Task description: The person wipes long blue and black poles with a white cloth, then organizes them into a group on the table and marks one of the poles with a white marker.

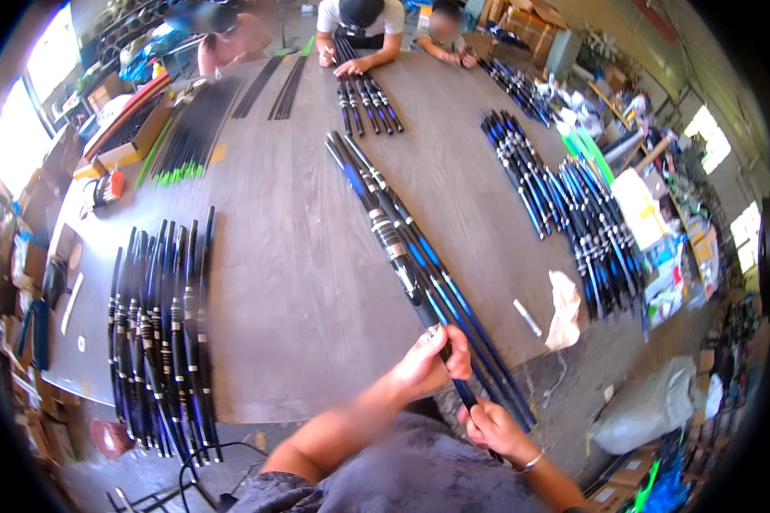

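A long black and blue rod section with silver rings (395, 248) lies slanted across the grey table (291, 256), one of a few similar rods (453, 299) side by side. My left hand (426, 363) grips this rod near its lower end, with a bit of white material under the fingers. My right hand (494, 427) holds the same rod's butt end just below, close to my body at the table's near edge.
A batch of black and blue rods (158, 333) lies at the left, more rods (565, 205) at the right. A white cloth (565, 312) and a white marker (527, 318) lie nearby. Other people (359, 30) handle rods at the far end. Boxes and bags crowd the floor.
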A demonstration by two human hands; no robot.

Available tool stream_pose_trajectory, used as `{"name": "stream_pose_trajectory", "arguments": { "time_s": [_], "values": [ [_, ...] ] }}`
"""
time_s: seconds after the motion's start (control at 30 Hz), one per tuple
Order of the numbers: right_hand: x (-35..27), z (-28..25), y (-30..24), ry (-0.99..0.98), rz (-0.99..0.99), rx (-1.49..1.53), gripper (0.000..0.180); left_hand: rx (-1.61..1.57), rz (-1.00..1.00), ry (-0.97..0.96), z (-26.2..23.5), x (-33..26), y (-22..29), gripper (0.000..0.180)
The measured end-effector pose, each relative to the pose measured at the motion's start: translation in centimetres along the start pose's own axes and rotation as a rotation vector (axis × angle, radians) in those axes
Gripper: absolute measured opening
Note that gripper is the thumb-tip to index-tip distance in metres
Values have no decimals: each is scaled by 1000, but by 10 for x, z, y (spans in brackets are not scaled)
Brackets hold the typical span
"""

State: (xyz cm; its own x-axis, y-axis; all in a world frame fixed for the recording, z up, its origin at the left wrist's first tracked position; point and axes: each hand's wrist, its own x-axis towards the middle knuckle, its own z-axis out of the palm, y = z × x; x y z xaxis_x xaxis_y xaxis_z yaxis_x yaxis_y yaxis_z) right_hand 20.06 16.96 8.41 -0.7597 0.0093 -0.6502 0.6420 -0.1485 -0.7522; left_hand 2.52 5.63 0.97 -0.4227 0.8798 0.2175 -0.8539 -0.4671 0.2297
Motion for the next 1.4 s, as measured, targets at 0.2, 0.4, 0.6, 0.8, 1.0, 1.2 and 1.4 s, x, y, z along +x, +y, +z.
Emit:
{"name": "stream_pose_trajectory", "arguments": {
  "time_s": [0.2,0.4,0.6,0.8,1.0,1.2,1.4],
  "values": [
    [12,-25,-21,622,-521,-931,24,444,-15,-2,-20,-11,82,84],
    [-33,-83,-27,690,-611,-1261,30,1039,557,725,-21,-44,216,62],
    [-74,-101,-90,764,-658,-1653,36,1085,376,831,-21,-61,212,35],
    [-112,-119,-144,859,-748,-1903,46,1104,57,644,-43,-84,204,35],
    [-163,-98,-219,1818,-1411,-1330,58,519,-34,515,-70,-82,97,31],
    [27,-25,-141,321,-1127,-21,75,349,-28,463,-14,-36,45,35],
    [81,-30,-182,273,-912,286,27,383,-114,491,25,-55,49,42]
  ]
}}
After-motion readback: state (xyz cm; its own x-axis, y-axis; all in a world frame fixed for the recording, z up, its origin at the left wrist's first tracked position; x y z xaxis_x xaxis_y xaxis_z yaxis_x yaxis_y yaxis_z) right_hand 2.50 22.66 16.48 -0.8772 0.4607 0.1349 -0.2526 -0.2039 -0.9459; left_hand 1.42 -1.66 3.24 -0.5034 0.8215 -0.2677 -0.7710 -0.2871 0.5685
